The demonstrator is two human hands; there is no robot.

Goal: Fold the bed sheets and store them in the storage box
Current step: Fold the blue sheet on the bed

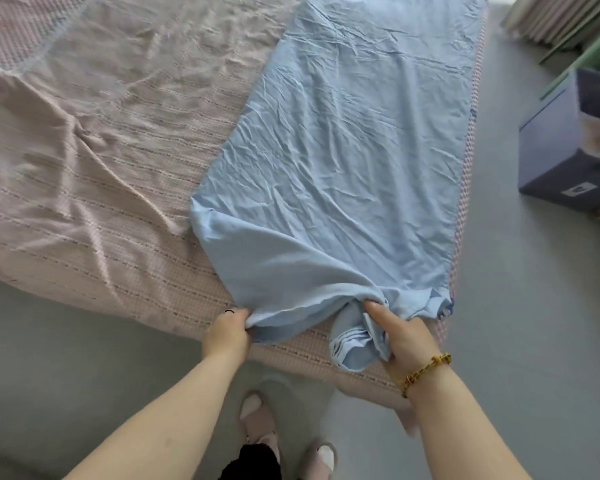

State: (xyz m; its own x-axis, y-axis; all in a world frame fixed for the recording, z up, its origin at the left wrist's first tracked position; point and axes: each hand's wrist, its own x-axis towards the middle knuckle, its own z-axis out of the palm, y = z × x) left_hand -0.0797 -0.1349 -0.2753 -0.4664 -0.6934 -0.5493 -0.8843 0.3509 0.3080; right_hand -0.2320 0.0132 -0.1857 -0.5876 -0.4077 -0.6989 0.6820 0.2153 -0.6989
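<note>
Here, both hands' fingers [243, 315] pinch blue sheet [343, 161] near edge.

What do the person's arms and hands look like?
Both forearms are bare, without sleeves or gloves. The right hand has a bracelet of gold and red beads at its wrist. The left hand shows a small dark mark, perhaps a ring.

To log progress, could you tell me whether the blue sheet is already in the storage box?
No, the blue sheet lies spread on the bed, apart from the storage box.
</note>
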